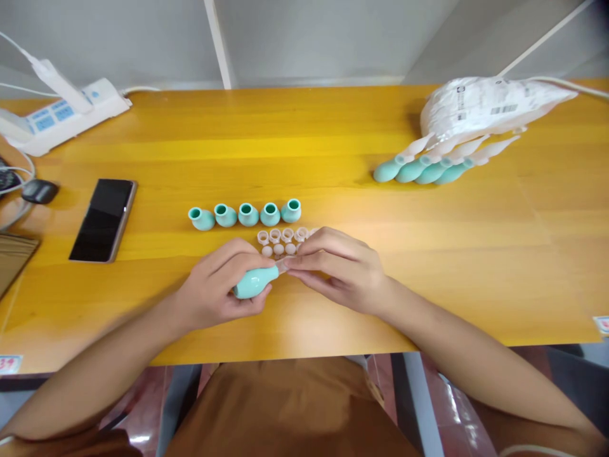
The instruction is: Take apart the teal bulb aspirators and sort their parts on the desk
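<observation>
Gripping a teal bulb (255, 282) in the head view, the left hand (209, 285) has its fingers curled in snug on both sides, and the bulb lies tilted with its neck toward the other hand. Right hand (349, 270) has its fingers pinched together on a clear tip (282, 264) right at that neck; can't tell how far in it sits, since the fingertips cover most of it. Just past the fingers on the worktop (342, 158) are some clear rings (287, 235) and whitish round bits (290, 249), partly hidden behind the right hand. A bit further out there's a row of five open-mouthed bulbs (248, 214). Way off beyond the right fingers, four bulbs with pale nozzles (412, 170) lie side by side next to a plastic bag (480, 108). Well left of the left fingers: a phone (102, 219), plus a power strip (78, 120) further out.
</observation>
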The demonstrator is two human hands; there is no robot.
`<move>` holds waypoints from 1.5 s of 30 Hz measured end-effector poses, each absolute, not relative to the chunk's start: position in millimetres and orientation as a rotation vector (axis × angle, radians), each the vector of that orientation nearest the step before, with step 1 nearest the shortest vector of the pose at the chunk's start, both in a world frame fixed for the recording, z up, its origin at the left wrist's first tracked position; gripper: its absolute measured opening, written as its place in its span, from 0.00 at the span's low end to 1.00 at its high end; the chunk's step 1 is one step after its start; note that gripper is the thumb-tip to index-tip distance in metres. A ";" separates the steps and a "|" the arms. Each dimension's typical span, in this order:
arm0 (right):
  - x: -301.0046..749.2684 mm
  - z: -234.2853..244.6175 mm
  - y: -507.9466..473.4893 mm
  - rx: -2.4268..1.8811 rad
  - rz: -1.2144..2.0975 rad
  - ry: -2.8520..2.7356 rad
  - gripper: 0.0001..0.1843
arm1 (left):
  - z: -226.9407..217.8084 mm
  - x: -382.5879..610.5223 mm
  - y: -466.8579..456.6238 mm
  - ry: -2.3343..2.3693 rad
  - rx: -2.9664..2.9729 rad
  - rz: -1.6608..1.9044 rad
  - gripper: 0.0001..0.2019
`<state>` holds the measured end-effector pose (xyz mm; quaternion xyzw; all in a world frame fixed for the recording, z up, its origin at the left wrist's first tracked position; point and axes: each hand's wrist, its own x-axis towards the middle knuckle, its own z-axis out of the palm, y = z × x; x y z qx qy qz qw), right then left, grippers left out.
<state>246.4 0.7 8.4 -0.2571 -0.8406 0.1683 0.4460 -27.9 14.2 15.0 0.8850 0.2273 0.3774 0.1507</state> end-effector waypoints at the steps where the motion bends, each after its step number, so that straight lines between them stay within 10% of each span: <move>1: 246.7 8.1 0.8 -0.636 0.417 -2.083 0.10 | 14.8 -28.1 13.9 0.658 2.550 1.080 0.16; 25: 249.3 13.6 3.5 -0.746 0.904 -2.009 0.05 | 12.5 -30.9 18.4 0.584 2.690 0.948 0.14; 45: 247.2 10.3 0.6 -0.700 0.697 -1.992 0.05 | 16.5 -28.6 15.7 0.601 2.639 0.941 0.15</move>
